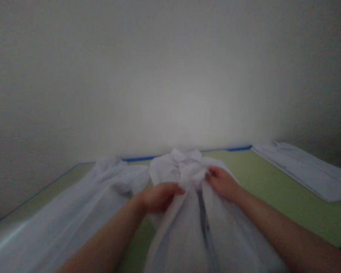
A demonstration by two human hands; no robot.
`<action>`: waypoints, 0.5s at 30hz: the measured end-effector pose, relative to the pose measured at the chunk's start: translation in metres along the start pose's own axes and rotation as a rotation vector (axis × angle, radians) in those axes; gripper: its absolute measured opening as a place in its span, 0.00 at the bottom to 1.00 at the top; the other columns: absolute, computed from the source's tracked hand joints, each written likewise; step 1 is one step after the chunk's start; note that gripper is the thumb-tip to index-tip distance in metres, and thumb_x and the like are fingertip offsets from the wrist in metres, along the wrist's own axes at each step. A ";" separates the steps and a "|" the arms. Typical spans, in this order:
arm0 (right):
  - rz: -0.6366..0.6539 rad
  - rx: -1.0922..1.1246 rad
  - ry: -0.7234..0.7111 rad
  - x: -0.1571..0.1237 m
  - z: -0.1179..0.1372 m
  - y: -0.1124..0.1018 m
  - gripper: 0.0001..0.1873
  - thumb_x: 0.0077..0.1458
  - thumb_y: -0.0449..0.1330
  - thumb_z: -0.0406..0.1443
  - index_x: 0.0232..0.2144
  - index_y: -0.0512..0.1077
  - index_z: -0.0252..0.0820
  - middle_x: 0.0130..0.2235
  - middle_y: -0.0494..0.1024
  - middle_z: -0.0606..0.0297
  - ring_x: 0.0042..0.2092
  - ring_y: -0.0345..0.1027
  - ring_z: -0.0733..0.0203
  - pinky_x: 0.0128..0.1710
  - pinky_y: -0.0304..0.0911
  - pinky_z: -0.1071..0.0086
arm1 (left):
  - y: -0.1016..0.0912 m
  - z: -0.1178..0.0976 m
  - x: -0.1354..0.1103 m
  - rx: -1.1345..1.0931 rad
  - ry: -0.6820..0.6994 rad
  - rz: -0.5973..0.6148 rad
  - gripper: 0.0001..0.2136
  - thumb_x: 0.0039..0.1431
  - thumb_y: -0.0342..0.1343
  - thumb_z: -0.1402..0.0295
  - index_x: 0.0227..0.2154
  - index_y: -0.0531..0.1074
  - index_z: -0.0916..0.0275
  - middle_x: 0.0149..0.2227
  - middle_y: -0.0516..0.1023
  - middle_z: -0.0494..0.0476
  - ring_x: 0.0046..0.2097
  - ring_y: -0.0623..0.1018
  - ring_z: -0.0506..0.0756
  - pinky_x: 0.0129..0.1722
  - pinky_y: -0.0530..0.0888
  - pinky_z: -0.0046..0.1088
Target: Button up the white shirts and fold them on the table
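A white collared shirt (184, 235) lies in front of me, its collar pointing away and its front parted by a dark gap down the middle. On the left side of the front, my left hand (161, 195) pinches the cloth between thumb and fingers. Higher up on the right, just below the collar, my right hand (221, 182) grips the other side of the fabric. The cloth between the hands is bunched and creased. Some of the fingers are hidden by folds, and the picture is dim and slightly blurred.
To the left a second white garment (82, 204) is spread loosely, one part reaching toward the shirt. White folded garments (304, 167) lie flat at the right. The green table top (252, 178) has a blue edge and meets a pale wall (170, 76) behind.
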State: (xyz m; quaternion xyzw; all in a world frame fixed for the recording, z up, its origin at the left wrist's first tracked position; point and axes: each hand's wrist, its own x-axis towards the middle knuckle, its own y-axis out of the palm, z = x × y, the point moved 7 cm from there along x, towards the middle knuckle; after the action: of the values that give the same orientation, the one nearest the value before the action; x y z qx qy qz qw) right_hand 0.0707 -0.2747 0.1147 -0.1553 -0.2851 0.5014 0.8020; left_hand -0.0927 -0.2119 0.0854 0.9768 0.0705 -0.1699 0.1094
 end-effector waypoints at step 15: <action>-0.051 -0.198 0.071 -0.009 0.008 -0.047 0.16 0.46 0.57 0.45 0.21 0.70 0.37 0.25 0.72 0.63 0.26 0.61 0.65 0.23 0.54 0.74 | 0.001 -0.051 -0.109 1.224 -0.028 -0.498 0.15 0.44 0.56 0.64 0.37 0.71 0.61 0.33 0.74 0.52 0.34 0.73 0.54 0.32 0.65 0.26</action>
State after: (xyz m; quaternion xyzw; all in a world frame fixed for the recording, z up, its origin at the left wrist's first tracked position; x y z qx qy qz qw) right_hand 0.0965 -0.3040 0.1433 -0.2440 -0.3086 0.4445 0.8047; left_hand -0.1780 -0.2121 0.1702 0.8149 0.1835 -0.2124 -0.5071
